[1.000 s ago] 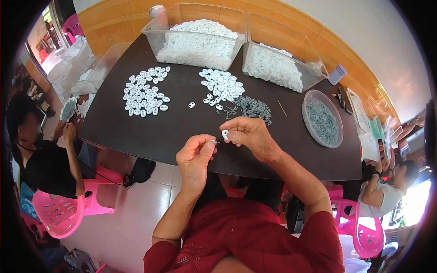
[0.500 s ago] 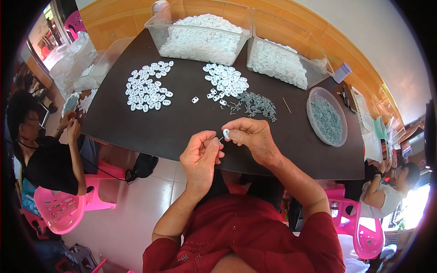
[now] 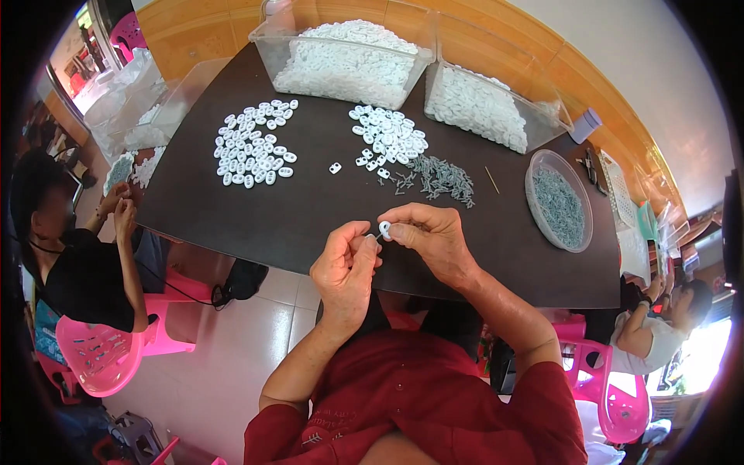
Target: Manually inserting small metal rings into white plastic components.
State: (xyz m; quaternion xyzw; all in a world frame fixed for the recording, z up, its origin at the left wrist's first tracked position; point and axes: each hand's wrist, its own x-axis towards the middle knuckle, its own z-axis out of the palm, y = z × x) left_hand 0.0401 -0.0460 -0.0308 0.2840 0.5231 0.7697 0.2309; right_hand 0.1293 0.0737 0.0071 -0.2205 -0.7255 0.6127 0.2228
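Observation:
Between thumb and fingers my right hand [image 3: 434, 242] pinches a small white oval plastic piece [image 3: 385, 229] with holes. My left hand [image 3: 344, 267] is closed just beside it, pinching a thin grey pin [image 3: 378, 237] whose tip meets the white piece; the fingers cover most of the pin. Both hands are above the near edge of the dark table [image 3: 287, 225]. Beyond them lie a heap of similar white pieces [image 3: 387, 136], one loose white piece [image 3: 335, 167] and a pile of small grey pins [image 3: 442, 180].
A second group of white pieces [image 3: 252, 147] lies at the left. Two clear bins [image 3: 341, 85] of white pieces stand at the back. On the right are a thin stick [image 3: 492, 180] and a round tub [image 3: 533, 194] of grey pins. People sit on both sides by pink chairs [image 3: 101, 356].
The thumb and fingers of my left hand have shifted slightly right, closer to the white piece. My right hand keeps its pinch. The view has tilted a little.

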